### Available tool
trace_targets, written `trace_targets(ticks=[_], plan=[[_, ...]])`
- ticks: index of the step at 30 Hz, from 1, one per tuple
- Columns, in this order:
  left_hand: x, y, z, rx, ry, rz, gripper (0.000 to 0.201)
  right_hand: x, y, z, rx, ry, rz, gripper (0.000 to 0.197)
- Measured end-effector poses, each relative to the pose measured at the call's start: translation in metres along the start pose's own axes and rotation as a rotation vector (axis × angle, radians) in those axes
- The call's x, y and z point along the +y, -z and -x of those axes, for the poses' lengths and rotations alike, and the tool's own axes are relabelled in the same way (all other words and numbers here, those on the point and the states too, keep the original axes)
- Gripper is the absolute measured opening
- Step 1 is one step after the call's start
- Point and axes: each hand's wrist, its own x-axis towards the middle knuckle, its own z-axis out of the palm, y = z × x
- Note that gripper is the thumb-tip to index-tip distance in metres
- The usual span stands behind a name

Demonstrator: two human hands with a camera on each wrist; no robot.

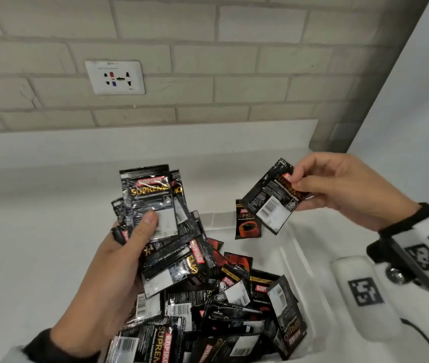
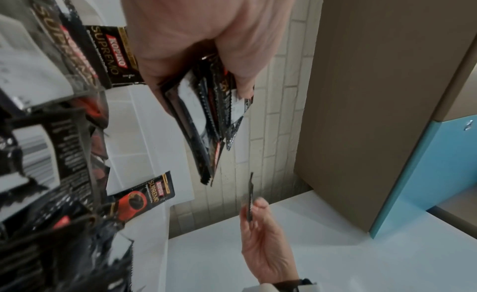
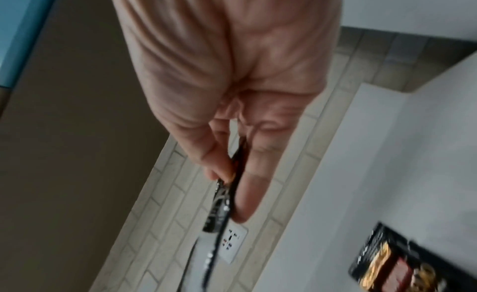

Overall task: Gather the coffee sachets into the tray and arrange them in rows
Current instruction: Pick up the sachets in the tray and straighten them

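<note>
Black Kopiko Supremo coffee sachets lie in a loose pile (image 1: 221, 297) inside a white tray (image 1: 299, 260). My left hand (image 1: 134, 231) is raised above the pile's left side and grips a fanned stack of sachets (image 1: 150, 200), thumb on the front. In the left wrist view the same stack (image 2: 206, 123) hangs from that hand (image 2: 196, 76). To the right, above the tray, my right hand (image 1: 297, 183) pinches a single sachet (image 1: 271, 197) between thumb and fingers; it appears edge-on in the right wrist view (image 3: 222, 204). One sachet (image 1: 247, 226) stands against the tray's back wall.
A white counter (image 1: 38, 244) runs under a pale brick wall with a wall socket (image 1: 115, 77). A brown cabinet side (image 2: 374, 92) stands at the right corner. A white padded device with a black marker (image 1: 362, 289) sits right of the tray.
</note>
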Motion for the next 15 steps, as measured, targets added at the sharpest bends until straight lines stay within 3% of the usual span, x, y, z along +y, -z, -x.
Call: trace_targets(ticks=[3,7,11,15], plan=[[0.003,0.006,0.000,0.024,-0.006,0.006,0.052,-0.001,0.016,-0.005,0.048,-0.034,0.056,0.025],[0.005,0.014,0.001,0.040,-0.034,-0.030,0.081,-0.003,0.028,-0.007,-0.010,-0.036,0.164,0.040],[0.006,0.016,0.002,0.025,-0.071,0.003,0.055,-0.005,0.025,-0.013,0.005,0.110,0.576,0.032],[0.007,0.015,0.005,0.001,-0.088,-0.009,0.051,-0.004,0.013,-0.021,-0.052,0.239,0.956,0.019]])
